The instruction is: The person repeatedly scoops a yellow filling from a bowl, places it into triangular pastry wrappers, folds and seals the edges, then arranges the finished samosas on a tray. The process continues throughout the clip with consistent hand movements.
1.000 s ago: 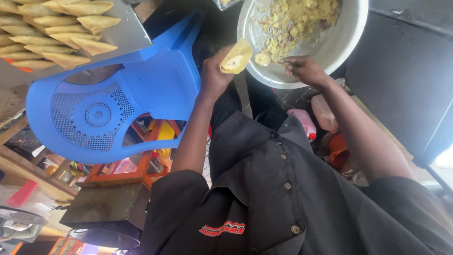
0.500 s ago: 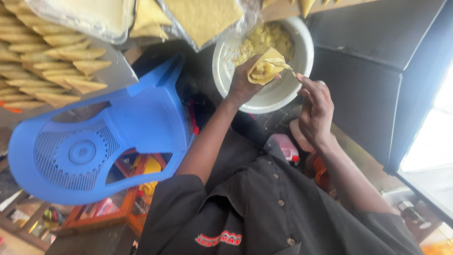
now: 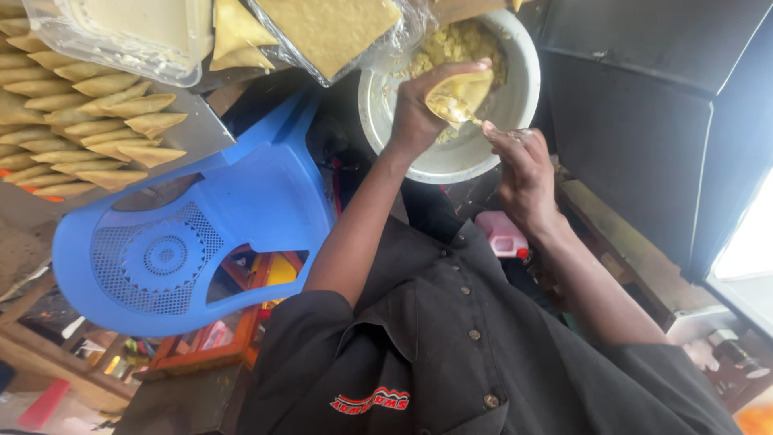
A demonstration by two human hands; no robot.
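Note:
My left hand (image 3: 415,113) is shut on a folded pastry cone (image 3: 460,95) with yellow filling in it, held over a white bowl (image 3: 451,165). The bowl holds more of the crumbly yellow filling (image 3: 451,44). My right hand (image 3: 523,169) is just right of the cone, above the bowl's near rim. Its fingers pinch a small spoon (image 3: 475,121) whose tip touches the cone's open mouth. Both bare forearms reach out from my black buttoned shirt (image 3: 451,346).
A metal tray with several folded samosas (image 3: 88,121) lies at upper left. Beside it are a clear plastic container (image 3: 121,36) and wrapped pastry sheets (image 3: 330,32). A blue plastic chair (image 3: 185,242) stands left of my arm. A pink bottle (image 3: 501,234) and a dark cabinet (image 3: 644,121) are at right.
My right hand left the filling in the bowl and came up to the cone. My left hand lifted the cone higher over the bowl. The view has shifted.

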